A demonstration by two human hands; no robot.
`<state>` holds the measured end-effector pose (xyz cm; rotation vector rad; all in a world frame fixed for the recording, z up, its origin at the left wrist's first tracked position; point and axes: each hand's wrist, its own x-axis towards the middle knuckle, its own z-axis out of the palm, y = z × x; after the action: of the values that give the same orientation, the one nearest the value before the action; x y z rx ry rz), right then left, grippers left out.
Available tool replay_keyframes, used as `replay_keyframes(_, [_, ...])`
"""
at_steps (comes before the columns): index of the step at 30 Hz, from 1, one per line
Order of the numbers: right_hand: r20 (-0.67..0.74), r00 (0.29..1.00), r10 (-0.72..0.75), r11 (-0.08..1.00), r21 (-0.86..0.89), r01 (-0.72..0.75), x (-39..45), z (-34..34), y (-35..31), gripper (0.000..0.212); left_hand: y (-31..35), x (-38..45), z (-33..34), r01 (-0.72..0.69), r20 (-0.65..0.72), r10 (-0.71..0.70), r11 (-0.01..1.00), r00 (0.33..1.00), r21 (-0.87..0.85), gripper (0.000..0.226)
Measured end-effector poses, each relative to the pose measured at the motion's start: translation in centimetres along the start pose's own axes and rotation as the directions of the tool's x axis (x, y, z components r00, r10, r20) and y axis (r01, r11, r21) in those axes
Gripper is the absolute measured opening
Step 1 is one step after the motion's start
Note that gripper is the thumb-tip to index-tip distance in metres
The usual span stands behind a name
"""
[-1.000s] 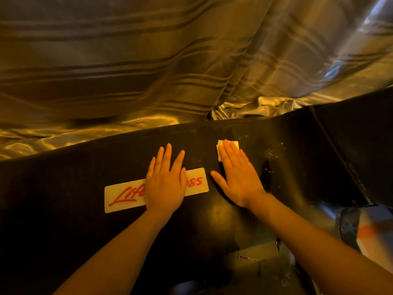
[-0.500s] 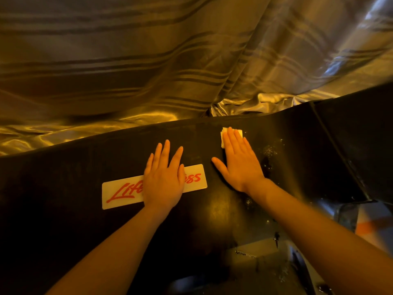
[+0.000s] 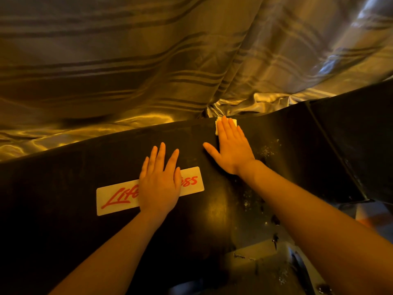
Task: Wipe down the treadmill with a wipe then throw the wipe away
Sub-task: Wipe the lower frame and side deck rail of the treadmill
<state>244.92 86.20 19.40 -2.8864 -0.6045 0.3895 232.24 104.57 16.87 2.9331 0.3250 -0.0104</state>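
Wipe (image 3: 225, 122) sits at the far edge of the black treadmill (image 3: 297, 150) panel under your flat, straight-fingered right hand (image 3: 230, 149), so press evenly and sweep toward the speckled grime while your left hand (image 3: 159, 182), spread open, braces on the logo sticker (image 3: 114, 200).

On the black treadmill (image 3: 63, 188) there are two hands, the left hand (image 3: 159, 184) and the right hand (image 3: 231, 150), one white wipe (image 3: 218, 125) (mostly hidden), and one sticker (image 3: 114, 199).
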Motion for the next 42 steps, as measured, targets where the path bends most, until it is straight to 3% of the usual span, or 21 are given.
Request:
replay_keyframes(7, [0.038, 0.981, -0.188, 0.981, -0.036, 0.190, -1.2, 0.2, -1.3, 0.084, 0.0, 0.0, 0.0, -0.003, -0.001, 0.003, 1.000, 1.000, 0.001, 0.053])
replay_keyframes(15, [-0.011, 0.999, 0.052, 0.999, -0.016, -0.052, -0.4, -0.5, 4.4, 0.084, -0.1, 0.0, -0.1, -0.013, -0.006, 0.013, 1.000, 1.000, -0.008, 0.054])
replay_keyframes(18, [-0.017, 0.999, 0.047, 0.999, 0.021, -0.047, -1.5, 0.1, 2.8, 0.085, -0.1, 0.0, 0.0, -0.016, -0.004, 0.016, 1.000, 1.000, -0.010, 0.054])
replay_keyframes(25, [0.089, 0.989, -0.115, 0.993, 0.007, 0.115, -11.3, 2.6, 0.1, 0.091, -0.2, 0.0, 0.2, -0.012, -0.013, 0.011, 0.999, 1.000, -0.030, 0.053])
replay_keyframes(29, [0.087, 0.987, -0.137, 0.990, -0.033, 0.141, -11.4, 3.0, 0.8, 0.090, 0.0, -0.1, 0.1, -0.010, -0.025, 0.008, 0.999, 1.000, -0.052, 0.052])
replay_keyframes(36, [-0.009, 0.995, 0.104, 0.995, 0.007, -0.104, -2.4, 0.4, 3.9, 0.086, 0.1, -0.1, -0.2, -0.013, -0.037, 0.012, 0.999, 0.999, -0.045, 0.051])
replay_keyframes(42, [0.012, 0.997, 0.071, 0.997, 0.020, -0.071, -5.1, 0.4, 4.1, 0.091, 0.0, -0.2, -0.3, -0.020, -0.052, 0.016, 0.998, 0.999, -0.064, 0.050])
